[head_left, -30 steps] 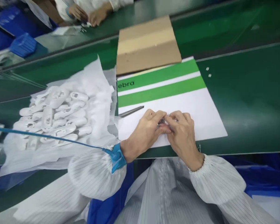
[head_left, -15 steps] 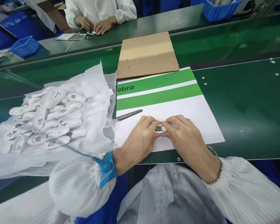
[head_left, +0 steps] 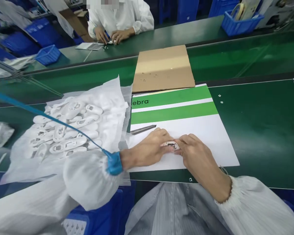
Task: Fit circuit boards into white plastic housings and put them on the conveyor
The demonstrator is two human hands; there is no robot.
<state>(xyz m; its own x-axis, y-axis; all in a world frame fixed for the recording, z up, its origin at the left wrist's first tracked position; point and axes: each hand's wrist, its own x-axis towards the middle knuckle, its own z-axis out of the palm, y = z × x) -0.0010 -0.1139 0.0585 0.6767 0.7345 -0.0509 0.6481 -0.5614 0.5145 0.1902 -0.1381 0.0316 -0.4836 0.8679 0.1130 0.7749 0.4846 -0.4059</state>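
Observation:
My left hand (head_left: pixel 149 150) and my right hand (head_left: pixel 198 155) meet over a white and green sheet (head_left: pixel 201 130) on the green table. Between their fingertips lies a small white plastic part (head_left: pixel 171 145) with a dark inset. Both hands pinch it from either side, fingers curled. A blue wrist strap (head_left: pixel 114 163) with a blue cord sits on my left wrist. Grey tweezers (head_left: pixel 143 129) lie on the sheet just beyond my left hand.
A heap of white plastic shells (head_left: pixel 68 130) rests on white wrapping at the left. A flat cardboard piece (head_left: pixel 163 68) lies beyond the sheet. Another person's hands (head_left: pixel 112 35) work at the far table. Blue bins (head_left: pixel 47 54) stand at the back.
The camera has tilted up, showing more of the far table. My hands have stayed on the small part, which now shows more clearly between the fingertips.

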